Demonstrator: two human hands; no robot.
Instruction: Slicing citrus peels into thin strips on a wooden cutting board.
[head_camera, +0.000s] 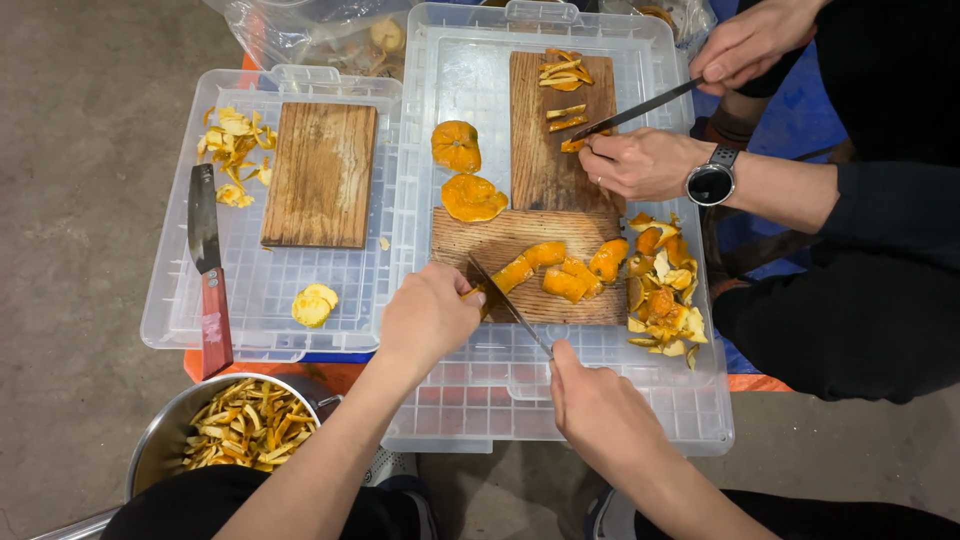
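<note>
Right hand (600, 410) grips knife (508, 303), left hand (428, 318) pins peel (512, 274) at centre board (530, 265); pot (175, 430) lower left holds strips, several peels uncut.

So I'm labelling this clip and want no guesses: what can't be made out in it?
- Head view: what the left hand pins down; the hand itself covers it.
- Knife handle: hidden inside the right hand.
- Metal bowl: cut off by the bottom edge.
- Plastic bags: contents blurred by film and cropped at the top.
</note>
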